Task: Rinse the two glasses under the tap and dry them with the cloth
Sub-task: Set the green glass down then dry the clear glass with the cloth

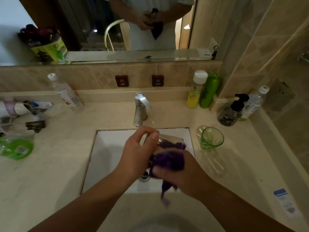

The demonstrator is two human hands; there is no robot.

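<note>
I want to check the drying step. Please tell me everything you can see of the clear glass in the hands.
The clear glass is see-through, apparently plain glass, blurred in this view. It lies tilted on its side above the sink, below the tap, mouth toward the right. The left hand grips its base end. The purple cloth is pushed into its mouth and wraps its rim, held by the right hand. Water on it cannot be judged.
</note>
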